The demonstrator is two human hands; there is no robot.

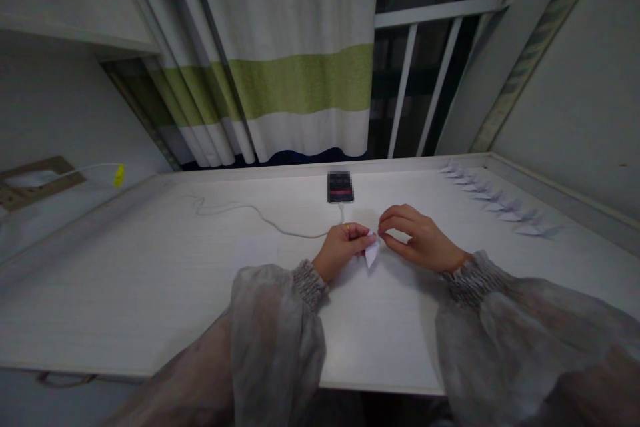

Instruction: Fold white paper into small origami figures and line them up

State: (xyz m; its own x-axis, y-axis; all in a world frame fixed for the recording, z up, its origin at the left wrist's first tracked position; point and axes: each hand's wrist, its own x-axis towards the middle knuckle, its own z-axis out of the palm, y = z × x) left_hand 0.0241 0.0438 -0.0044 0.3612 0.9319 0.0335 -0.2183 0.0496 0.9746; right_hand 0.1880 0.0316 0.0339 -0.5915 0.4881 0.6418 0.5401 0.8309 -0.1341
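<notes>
Between my two hands is a small piece of folded white paper [371,255], with a pointed end hanging downward. My left hand [337,253] pinches it between thumb and fingers, and a ring shows on one finger. From the other side, my right hand [425,240] has its thumb and index fingertips brought together at the paper's right edge. The fingertips cover part of the folds there. Both hands are just above the white table [380,333], roughly in its middle.
A phone [340,187] lies behind my hands, its white cable [270,219] running left. Several folded paper figures [503,207], crane-like, form a row at the right. Pale paper [255,252] lies left of my left hand. A striped curtain [300,80] hangs behind the table.
</notes>
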